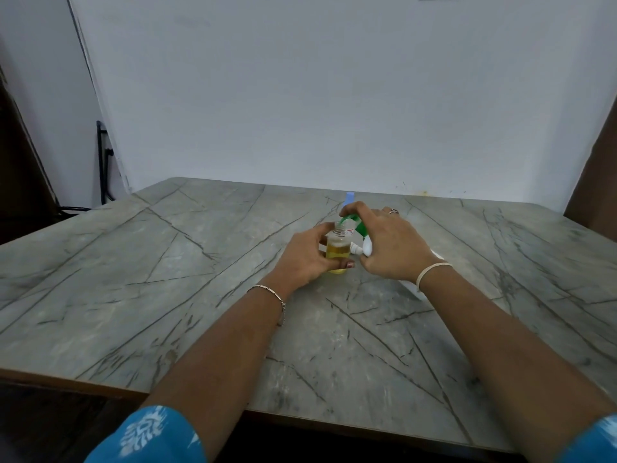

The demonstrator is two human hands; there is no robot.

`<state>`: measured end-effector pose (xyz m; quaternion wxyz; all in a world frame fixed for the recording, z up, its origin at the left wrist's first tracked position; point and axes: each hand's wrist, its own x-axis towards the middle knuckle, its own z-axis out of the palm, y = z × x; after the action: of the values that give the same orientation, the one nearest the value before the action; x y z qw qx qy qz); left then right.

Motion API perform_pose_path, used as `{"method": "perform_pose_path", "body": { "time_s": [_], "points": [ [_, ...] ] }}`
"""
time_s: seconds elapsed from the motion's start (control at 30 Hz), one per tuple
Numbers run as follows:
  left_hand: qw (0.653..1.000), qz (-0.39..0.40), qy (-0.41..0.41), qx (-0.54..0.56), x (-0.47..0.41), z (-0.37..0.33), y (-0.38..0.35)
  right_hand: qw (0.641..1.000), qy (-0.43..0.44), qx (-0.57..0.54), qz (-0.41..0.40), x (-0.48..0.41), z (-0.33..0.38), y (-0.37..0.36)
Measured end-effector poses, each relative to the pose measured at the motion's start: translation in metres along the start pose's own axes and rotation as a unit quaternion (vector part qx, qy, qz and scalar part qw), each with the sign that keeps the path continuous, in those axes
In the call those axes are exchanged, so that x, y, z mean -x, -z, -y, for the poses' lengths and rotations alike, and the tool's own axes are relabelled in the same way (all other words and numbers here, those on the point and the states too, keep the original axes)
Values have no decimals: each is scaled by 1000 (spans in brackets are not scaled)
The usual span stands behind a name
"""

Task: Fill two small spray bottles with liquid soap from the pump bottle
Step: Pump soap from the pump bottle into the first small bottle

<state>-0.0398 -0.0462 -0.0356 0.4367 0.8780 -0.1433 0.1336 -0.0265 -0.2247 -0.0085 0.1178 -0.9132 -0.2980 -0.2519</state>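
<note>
— Layout, big to small?
— Grey veined table, me at its near edge. Pump bottle tilted toward the middle, white body under my right hand, fingers curled round it. Its green spout sits at the small bottle's open mouth.
— Left side?
— Left hand wrapped round the small spray bottle, upright mid-table, part full of yellow liquid (cap off). A blue top shows just behind my right fingers; can't tell what it belongs to.
</note>
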Motion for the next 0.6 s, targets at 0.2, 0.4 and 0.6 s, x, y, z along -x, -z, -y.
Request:
{"method": "perform_pose_path", "body": {
  "time_s": [0.2,0.4,0.6],
  "points": [
    [1000,-5,-12,-8,2,-3,0,1000,2,13,-8,2,-1,0],
    [1000,-7,-15,-9,2,-2,0,1000,2,7,6,6,-4,2],
    [1000,-6,-14,-23,1,-3,0,1000,1,7,7,6,-2,2]
  ]
}}
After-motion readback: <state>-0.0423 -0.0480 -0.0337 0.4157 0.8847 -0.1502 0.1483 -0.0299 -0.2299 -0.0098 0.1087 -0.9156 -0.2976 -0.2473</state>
